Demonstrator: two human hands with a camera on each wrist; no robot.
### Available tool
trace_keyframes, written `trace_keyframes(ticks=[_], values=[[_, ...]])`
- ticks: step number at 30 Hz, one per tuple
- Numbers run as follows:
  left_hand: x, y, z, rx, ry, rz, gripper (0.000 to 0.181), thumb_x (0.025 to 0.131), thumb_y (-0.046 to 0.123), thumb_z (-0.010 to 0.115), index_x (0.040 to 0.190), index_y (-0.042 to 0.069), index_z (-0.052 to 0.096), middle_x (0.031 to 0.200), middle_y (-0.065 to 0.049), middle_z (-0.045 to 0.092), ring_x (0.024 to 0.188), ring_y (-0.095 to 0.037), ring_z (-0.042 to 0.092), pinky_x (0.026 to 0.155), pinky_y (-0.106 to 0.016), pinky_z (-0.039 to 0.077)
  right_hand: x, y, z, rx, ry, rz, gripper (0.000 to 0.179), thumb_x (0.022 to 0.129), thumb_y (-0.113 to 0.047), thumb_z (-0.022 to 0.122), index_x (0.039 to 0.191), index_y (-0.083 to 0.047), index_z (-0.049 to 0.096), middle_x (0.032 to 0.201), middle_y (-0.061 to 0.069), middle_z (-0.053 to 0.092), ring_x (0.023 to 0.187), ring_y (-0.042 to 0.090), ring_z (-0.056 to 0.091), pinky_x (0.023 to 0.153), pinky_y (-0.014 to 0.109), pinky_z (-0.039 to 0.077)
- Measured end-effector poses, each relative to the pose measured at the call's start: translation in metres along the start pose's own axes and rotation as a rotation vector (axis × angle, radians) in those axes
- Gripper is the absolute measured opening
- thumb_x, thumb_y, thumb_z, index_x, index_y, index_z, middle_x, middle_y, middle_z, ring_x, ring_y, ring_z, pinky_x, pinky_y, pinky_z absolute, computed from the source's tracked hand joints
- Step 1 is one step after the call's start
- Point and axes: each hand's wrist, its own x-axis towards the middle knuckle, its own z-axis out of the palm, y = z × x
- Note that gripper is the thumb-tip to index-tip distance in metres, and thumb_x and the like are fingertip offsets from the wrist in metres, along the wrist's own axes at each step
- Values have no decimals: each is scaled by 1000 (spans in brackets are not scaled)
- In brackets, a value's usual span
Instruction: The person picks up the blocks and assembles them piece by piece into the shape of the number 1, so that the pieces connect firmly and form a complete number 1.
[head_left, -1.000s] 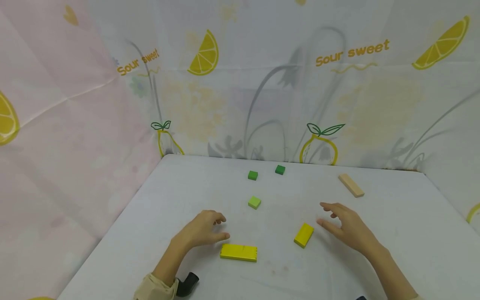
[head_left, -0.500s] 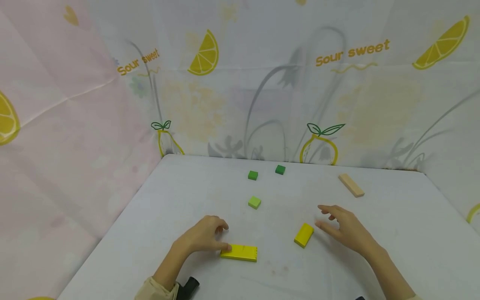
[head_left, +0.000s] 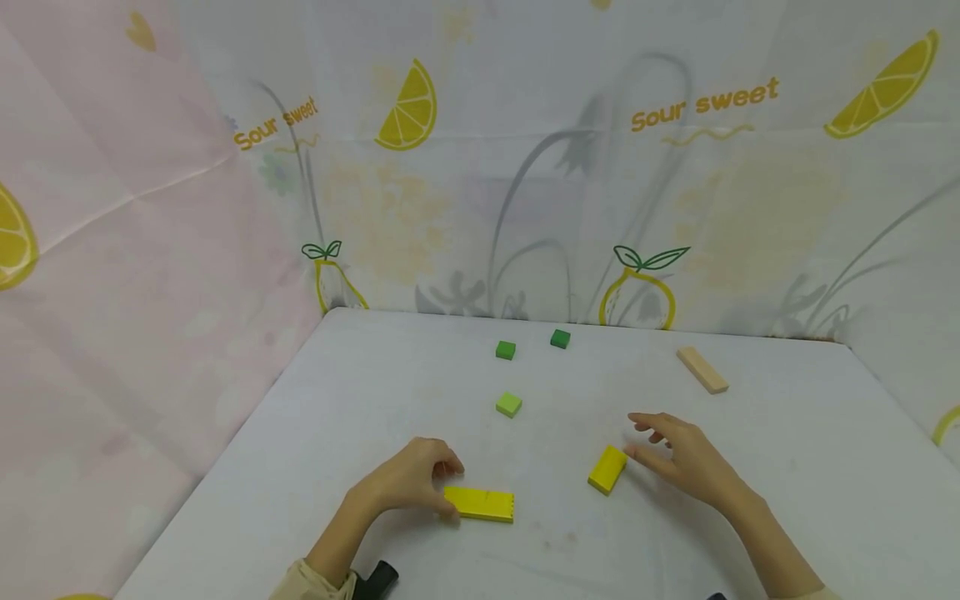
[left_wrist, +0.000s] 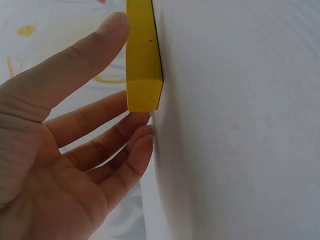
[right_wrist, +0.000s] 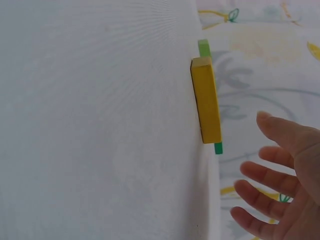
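A long yellow block (head_left: 483, 504) lies flat on the white table in the head view. My left hand (head_left: 408, 479) is at its left end, the thumb over the near corner and the curved fingers beyond the far side. In the left wrist view the thumb (left_wrist: 112, 25) overlaps the block's edge; whether it touches is unclear. A gap shows between the forefinger and the block in the head view. To the right lies a shorter yellow block (head_left: 607, 470). Just right of it my right hand (head_left: 686, 454) hovers with spread, relaxed fingers, holding nothing.
A light green block (head_left: 508, 405) lies farther back at the middle. Two darker ones, a green block (head_left: 506, 350) and a dark green block (head_left: 560, 339), sit near the back edge. A pale wooden block (head_left: 702, 370) lies back right. Printed cloth (head_left: 480, 167) hangs behind.
My left hand has come down and slightly right, to the long yellow block's end. My right hand has drifted a little left and down towards the shorter block. The blocks have stayed put.
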Motion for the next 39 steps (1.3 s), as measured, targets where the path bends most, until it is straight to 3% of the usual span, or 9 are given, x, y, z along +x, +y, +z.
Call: trace_keyframes(ticks=[7, 16, 39], values=[[-3, -8, 5, -70, -34, 22, 43, 60, 17, 88, 97, 6, 69, 91, 4, 65, 78, -4, 54, 72, -21, 48, 1, 0, 0, 55, -52, 11, 40, 84, -17, 70, 117, 4, 60, 106, 13, 66, 82, 21, 60, 67, 29, 52], [-6, -16, 9, -135, -28, 20, 33, 63, 8, 85, 94, 7, 72, 91, 6, 64, 79, -5, 54, 73, -21, 48, 3, 4, -1, 115, -144, 22, 42, 85, -20, 70, 118, 4, 59, 106, 12, 66, 83, 20, 60, 70, 29, 52], [-5, -14, 14, -132, 41, 54, 33, 67, 11, 83, 96, 3, 72, 90, 2, 65, 78, -4, 56, 72, -20, 50, 4, 13, -2, 147, -280, -31, 44, 85, -19, 69, 122, 2, 58, 120, 17, 60, 91, 22, 59, 78, 36, 52]])
